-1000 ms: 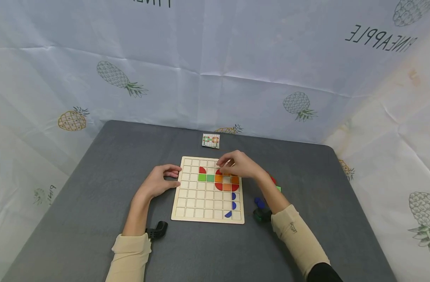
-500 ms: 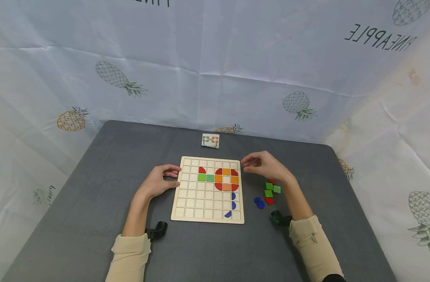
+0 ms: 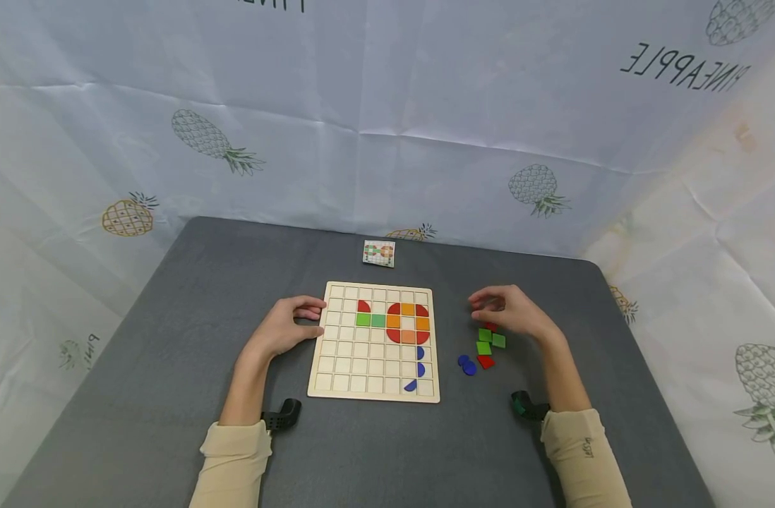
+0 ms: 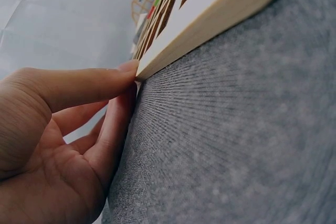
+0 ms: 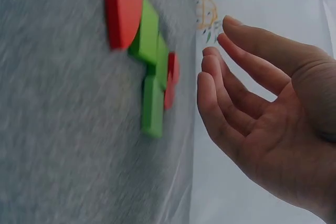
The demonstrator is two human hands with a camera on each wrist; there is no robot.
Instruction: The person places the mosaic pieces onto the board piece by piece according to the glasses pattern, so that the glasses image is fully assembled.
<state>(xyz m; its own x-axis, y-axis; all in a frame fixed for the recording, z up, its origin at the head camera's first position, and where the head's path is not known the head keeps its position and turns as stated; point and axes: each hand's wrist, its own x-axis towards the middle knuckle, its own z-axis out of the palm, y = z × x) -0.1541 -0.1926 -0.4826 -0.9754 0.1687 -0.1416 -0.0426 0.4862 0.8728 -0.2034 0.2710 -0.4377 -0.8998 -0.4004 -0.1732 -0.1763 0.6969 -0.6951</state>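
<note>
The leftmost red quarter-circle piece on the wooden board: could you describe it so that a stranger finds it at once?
On the dark grey table, find the pale wooden grid board. In its upper half in the head view, the red quarter-circle piece lies directly above a bright green square. The board's other red pieces form a ring with orange squares; this one sits apart, to their left.

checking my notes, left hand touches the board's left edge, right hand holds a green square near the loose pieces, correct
The right hand holds nothing: the right wrist view shows its fingers empty near the loose pieces. The left hand touches the left edge of the board.
</note>
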